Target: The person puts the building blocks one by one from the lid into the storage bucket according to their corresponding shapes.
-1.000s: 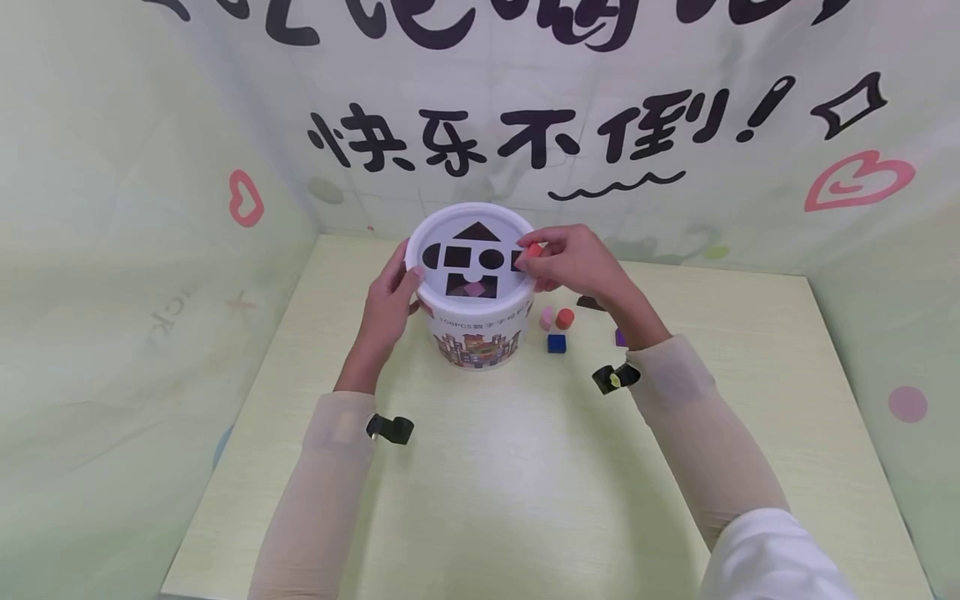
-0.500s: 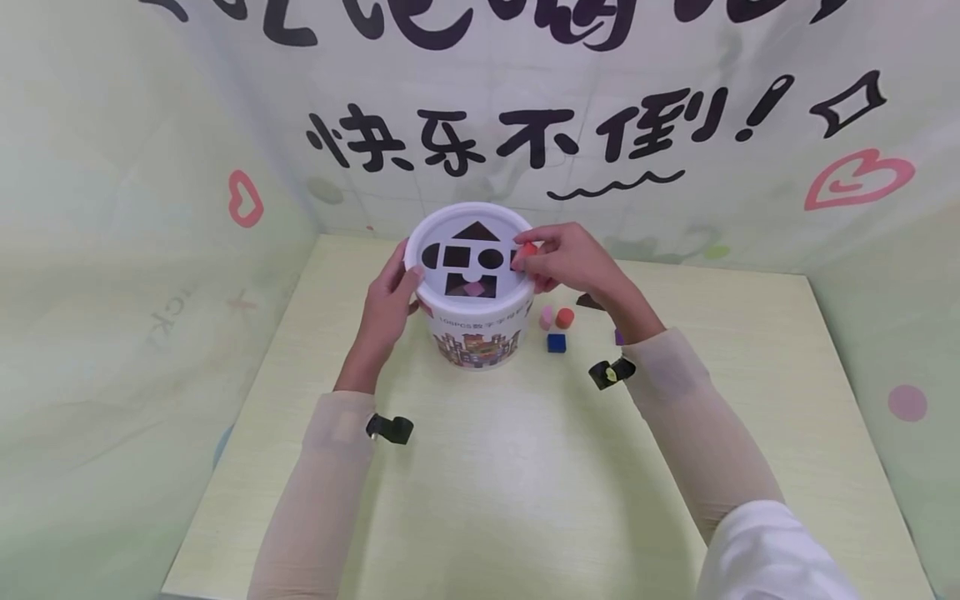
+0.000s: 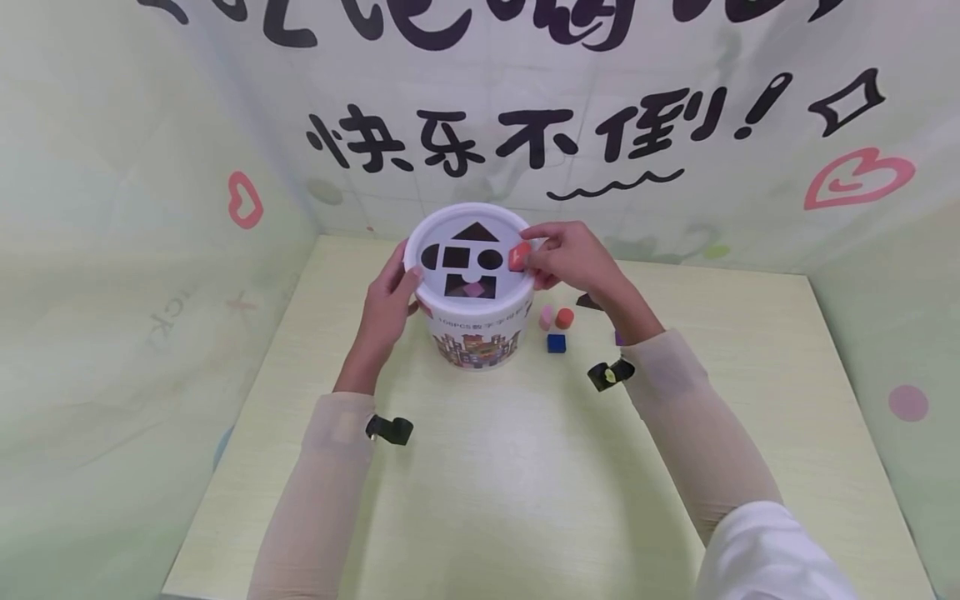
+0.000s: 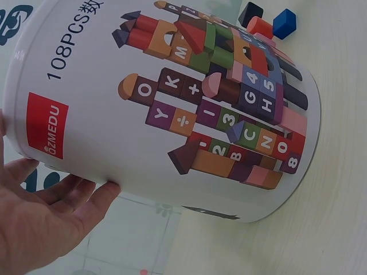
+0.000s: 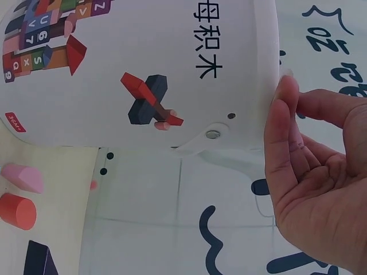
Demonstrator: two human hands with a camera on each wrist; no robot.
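A white bucket point(image 3: 480, 337) printed with colourful blocks stands upright at the back of the table. Its white lid point(image 3: 468, 218) has several shaped holes, and a pink piece point(image 3: 474, 289) shows in the lower one. My left hand point(image 3: 388, 296) holds the bucket's left side, thumb by the lid's rim; its fingers point(image 4: 94, 200) touch the wall in the left wrist view. At the right-hand hole my right hand point(image 3: 573, 258) holds a red block point(image 3: 519, 257) with thumb and fingers. That block is hidden in the right wrist view, where the right hand point(image 5: 321, 166) is beside the rim.
Right of the bucket lie a pink block point(image 3: 546, 317), an orange-red cylinder point(image 3: 565, 318), a blue block point(image 3: 557, 343) and a dark block point(image 3: 589, 302). A purple block point(image 3: 619, 337) is partly hidden by the right forearm. A printed cloth wall point(image 3: 480, 179) rises behind the table.
The red block has moved slightly left onto the right-hand hole, and more of it now shows beside my right fingers. My left hand and the bucket have stayed put.
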